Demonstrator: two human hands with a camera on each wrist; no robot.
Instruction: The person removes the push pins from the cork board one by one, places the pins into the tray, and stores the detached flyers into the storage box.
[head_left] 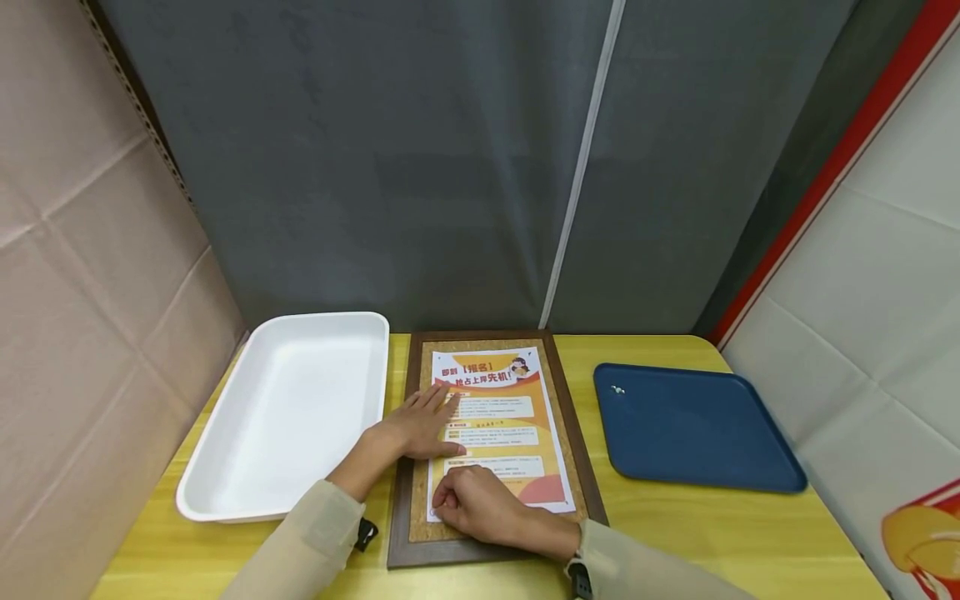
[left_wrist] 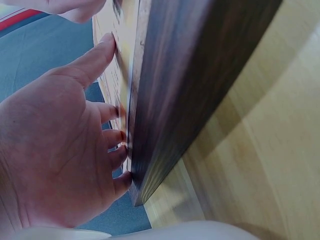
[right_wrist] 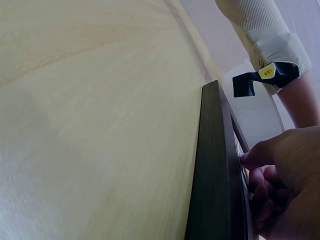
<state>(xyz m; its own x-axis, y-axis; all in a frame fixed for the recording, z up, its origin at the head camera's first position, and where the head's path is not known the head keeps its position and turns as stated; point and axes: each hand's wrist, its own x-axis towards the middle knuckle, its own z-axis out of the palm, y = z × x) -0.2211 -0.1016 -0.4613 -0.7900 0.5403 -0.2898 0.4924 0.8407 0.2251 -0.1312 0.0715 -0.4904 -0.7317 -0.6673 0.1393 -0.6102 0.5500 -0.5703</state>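
Observation:
A cork board in a dark wooden frame (head_left: 450,552) lies flat mid-table, with an orange and white poster (head_left: 498,417) on it. My left hand (head_left: 423,421) presses flat on the poster's left side, fingers straight. In the left wrist view that hand (left_wrist: 55,150) touches the board just inside the frame (left_wrist: 190,85). My right hand (head_left: 472,502) has curled fingers pinching at the poster's lower left corner; what lies under the fingertips is hidden. The right wrist view shows the right hand (right_wrist: 280,185) bunched against the frame's (right_wrist: 212,175) inner edge.
A white tray (head_left: 300,400) sits left of the board. On the right lies a blue tray (head_left: 690,425) with a tiny pale thing (head_left: 617,389) in its far left corner. The yellow wooden table (head_left: 712,533) is walled by grey curtain, cardboard and a white panel.

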